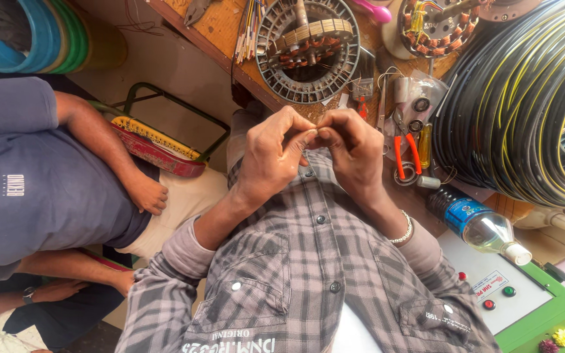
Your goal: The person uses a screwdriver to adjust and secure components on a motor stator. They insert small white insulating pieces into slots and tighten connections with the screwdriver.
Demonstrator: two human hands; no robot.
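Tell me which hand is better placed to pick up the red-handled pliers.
Probably right. The right hand is beside the red-handled pliers; the left hand is farther off, beyond the right one.

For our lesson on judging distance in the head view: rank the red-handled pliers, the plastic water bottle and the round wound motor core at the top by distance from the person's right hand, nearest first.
From the right hand:
1. Red-handled pliers, just beside it on the bench.
2. Round wound motor core, above on the bench.
3. Plastic water bottle, lying lower right.
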